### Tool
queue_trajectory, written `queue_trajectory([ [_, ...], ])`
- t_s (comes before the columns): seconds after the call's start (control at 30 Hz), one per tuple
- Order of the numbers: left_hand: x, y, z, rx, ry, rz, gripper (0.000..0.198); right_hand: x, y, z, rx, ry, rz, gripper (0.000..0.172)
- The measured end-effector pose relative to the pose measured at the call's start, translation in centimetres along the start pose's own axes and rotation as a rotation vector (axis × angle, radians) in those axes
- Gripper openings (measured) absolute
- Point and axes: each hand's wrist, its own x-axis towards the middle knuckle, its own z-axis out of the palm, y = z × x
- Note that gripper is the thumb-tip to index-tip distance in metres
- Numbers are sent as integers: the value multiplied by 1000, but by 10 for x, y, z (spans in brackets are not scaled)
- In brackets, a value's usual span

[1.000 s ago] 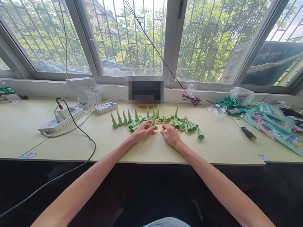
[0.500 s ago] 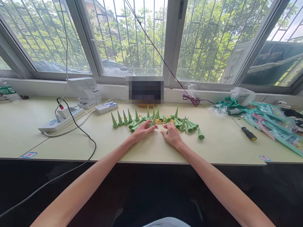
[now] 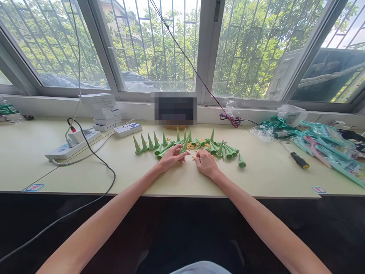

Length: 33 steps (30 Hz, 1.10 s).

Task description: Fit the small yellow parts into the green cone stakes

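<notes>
In the head view my left hand [image 3: 170, 159] is closed around a small green cone [image 3: 184, 146], its tip pointing up. My right hand [image 3: 207, 163] is beside it, fingers curled down at the near edge of scattered small yellow pieces [image 3: 191, 146]. A yellow bit shows by its fingertips, but what they hold is hidden. To the left several green cones [image 3: 144, 143] stand upright in a row. More green cones [image 3: 229, 152] lie in a heap beyond and right of my right hand, and one lone cone [image 3: 242, 162] leans farther right.
A power strip [image 3: 72, 145] with a dark cable [image 3: 110, 167] and stacked white boxes [image 3: 101, 108] are on the left. A screwdriver [image 3: 299, 160] and teal plastic-wrapped items [image 3: 327, 142] lie on the right. At the back stands a blurred dark object [image 3: 174, 108].
The fingers of my right hand have drawn closer together over the yellow pieces. My left hand keeps the cone in nearly the same place.
</notes>
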Motion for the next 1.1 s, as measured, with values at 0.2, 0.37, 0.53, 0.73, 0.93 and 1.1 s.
queue_trajectory([
  [0.2, 0, 1, 0, -18, -11, -23, 45, 1, 0, 0, -6, -15, 6, 11],
  [0.37, 0, -1, 0, 1, -4, -16, 43, 1, -1, -1, 19, -1, 9, 11],
  [0.53, -1, -2, -1, 83, 16, -8, 39, 1, -1, -2, 140, 68, -5, 11],
  [0.73, -1, -3, 0, 144, 36, -20, 37, 1, -1, -4, 314, 218, -105, 14],
  [0.93, 0, -4, 1, 122, 22, -9, 37, 1, -1, -3, 366, 275, -254, 11],
  [1.1, 1, -6, 0, 115, -34, -19, 36, 0, -2, -3, 385, 258, -306, 11],
])
